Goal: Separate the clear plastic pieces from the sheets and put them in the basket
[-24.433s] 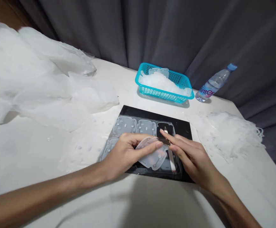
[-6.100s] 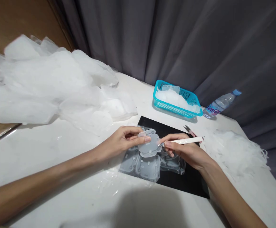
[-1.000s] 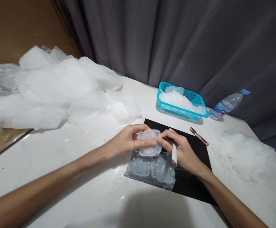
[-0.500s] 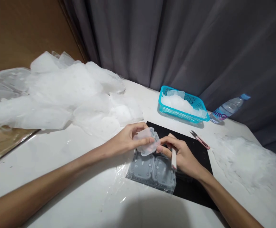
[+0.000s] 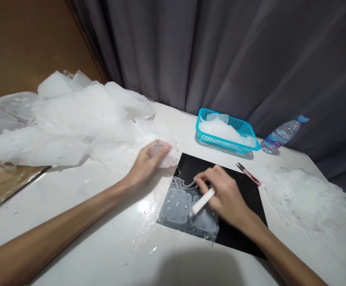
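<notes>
My left hand [image 5: 147, 161] is closed on a translucent plastic piece [image 5: 167, 157], smeared by motion, just past the left edge of a black mat [image 5: 235, 234]. Over the mat, my right hand [image 5: 220, 188] grips a white stick-shaped tool [image 5: 203, 201] that points down and left. Its fingertips are also at a thin translucent strip [image 5: 187, 184], which curls over the mat. Below the strip lies a clear sheet with rounded-square molded pieces [image 5: 176, 205], partly behind the tool.
A large pile of white translucent sheets [image 5: 80, 115] covers the back left. A turquoise basket [image 5: 225, 143] holds white pieces. Pink-handled thread snips [image 5: 250, 174], a water bottle [image 5: 284, 135] and a heap of translucent scraps [image 5: 306, 198] are at the right. A grey curtain [image 5: 161, 51] hangs behind.
My left hand has moved left and up with the plastic piece, away from my right hand. The tool has swung leftward, and a thin strip now shows at my right fingertips.
</notes>
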A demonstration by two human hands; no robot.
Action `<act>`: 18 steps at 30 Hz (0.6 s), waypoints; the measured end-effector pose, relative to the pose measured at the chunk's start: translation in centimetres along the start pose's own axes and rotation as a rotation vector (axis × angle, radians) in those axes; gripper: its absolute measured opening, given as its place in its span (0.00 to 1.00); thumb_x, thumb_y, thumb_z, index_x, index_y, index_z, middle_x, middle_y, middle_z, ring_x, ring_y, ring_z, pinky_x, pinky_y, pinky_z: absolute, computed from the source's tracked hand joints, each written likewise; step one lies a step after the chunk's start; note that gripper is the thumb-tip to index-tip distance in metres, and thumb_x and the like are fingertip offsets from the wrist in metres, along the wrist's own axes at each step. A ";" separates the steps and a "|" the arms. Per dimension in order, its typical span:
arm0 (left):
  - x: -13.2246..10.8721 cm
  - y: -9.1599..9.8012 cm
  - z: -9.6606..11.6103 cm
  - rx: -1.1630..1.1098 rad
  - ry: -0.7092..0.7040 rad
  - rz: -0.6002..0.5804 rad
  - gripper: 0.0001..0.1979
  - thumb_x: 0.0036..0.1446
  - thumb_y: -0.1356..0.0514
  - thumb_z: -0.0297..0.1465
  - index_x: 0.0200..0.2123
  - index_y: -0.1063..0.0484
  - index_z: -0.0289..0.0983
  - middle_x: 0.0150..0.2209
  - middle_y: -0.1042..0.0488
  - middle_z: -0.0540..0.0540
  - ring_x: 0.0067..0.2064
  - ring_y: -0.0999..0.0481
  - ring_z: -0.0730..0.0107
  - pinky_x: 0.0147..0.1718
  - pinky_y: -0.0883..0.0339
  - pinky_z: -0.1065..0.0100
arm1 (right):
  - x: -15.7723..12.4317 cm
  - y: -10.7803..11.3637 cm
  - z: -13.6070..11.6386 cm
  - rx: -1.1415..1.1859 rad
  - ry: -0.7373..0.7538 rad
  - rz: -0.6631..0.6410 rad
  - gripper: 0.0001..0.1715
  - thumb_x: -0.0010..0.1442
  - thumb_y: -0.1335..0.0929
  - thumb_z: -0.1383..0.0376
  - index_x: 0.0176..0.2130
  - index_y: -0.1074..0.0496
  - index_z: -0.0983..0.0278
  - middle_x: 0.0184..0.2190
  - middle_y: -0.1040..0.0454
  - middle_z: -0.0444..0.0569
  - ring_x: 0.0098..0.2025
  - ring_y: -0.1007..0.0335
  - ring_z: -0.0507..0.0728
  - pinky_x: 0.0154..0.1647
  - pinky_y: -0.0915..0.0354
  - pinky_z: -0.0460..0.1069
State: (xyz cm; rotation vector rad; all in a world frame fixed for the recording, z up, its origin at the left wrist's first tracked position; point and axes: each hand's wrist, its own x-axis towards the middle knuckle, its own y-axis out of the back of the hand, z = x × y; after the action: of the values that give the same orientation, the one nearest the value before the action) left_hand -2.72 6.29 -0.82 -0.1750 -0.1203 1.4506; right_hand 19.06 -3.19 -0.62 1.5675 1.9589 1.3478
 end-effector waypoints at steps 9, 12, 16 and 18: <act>-2.6 -1.9 -0.4 -0.151 0.303 -0.530 0.16 0.66 0.33 0.41 0.42 0.24 0.32 0.37 0.17 0.36 0.39 0.14 0.58 0.35 0.20 0.66 | 1.5 1.1 9.2 -0.315 -0.268 0.242 0.19 0.73 0.37 0.58 0.54 0.24 0.64 0.50 0.24 0.59 0.52 0.33 0.68 0.54 0.36 0.62; -2.6 -1.7 -0.3 -0.166 0.334 -0.564 0.16 0.66 0.33 0.41 0.43 0.24 0.32 0.39 0.16 0.36 0.40 0.13 0.56 0.37 0.19 0.64 | 1.0 0.3 10.5 -0.392 -0.216 0.200 0.23 0.74 0.38 0.55 0.59 0.26 0.64 0.55 0.26 0.61 0.53 0.36 0.69 0.54 0.36 0.63; -2.5 -1.7 0.3 -0.172 0.368 -0.559 0.19 0.64 0.32 0.43 0.44 0.24 0.32 0.40 0.15 0.36 0.40 0.13 0.55 0.38 0.18 0.62 | 0.9 -0.2 10.6 -0.473 -0.164 0.165 0.19 0.77 0.40 0.59 0.53 0.24 0.63 0.48 0.23 0.58 0.50 0.34 0.67 0.48 0.36 0.58; -2.5 -1.8 0.6 -0.181 0.375 -0.557 0.20 0.64 0.31 0.44 0.45 0.23 0.32 0.40 0.15 0.35 0.40 0.13 0.55 0.39 0.19 0.61 | 1.0 -0.1 10.5 -0.523 -0.153 0.153 0.19 0.77 0.42 0.62 0.48 0.24 0.63 0.42 0.23 0.58 0.47 0.32 0.66 0.45 0.37 0.56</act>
State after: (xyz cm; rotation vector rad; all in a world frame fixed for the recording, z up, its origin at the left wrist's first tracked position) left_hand -1.37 3.60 0.18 -0.5155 0.0087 0.8329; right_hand 26.08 2.69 -5.84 1.5198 1.2774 1.5821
